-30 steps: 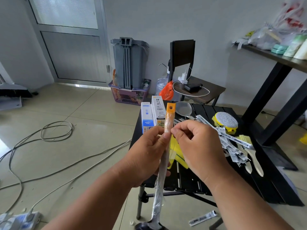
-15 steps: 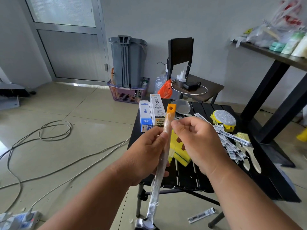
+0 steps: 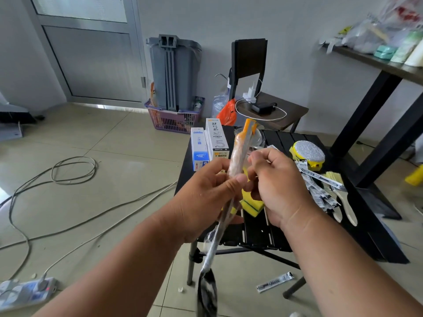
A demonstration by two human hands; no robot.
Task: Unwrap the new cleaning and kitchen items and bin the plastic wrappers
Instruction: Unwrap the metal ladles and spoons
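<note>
Left hand (image 3: pixel 206 197) grips wrapped orange-handled utensil (image 3: pixel 240 152); right hand (image 3: pixel 279 181) pinches its plastic wrapper (image 3: pixel 246 143), probably peeling. Yellow sponge (image 3: pixel 251 205) lies under both hands.

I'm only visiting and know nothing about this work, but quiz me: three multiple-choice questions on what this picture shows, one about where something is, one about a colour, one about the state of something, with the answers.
1. Where does the round scrubber with the glittery silver top lie?
A. on the black slatted table
B. in the purple basket
C. on the floor tiles

2. What colour is the handle end of the long utensil being held?
A. green
B. orange
C. white

3. What state is that utensil in?
A. bare, fully unwrapped
B. lying untouched on the table
C. in clear plastic wrap, held by both hands

Answers:
1. A: it sits on the black slatted table, right of the hands.
2. B: the tip above the fingers is orange.
3. C: the plastic wrap covers the shaft; the left hand grips it and the right hand pinches it.
</note>
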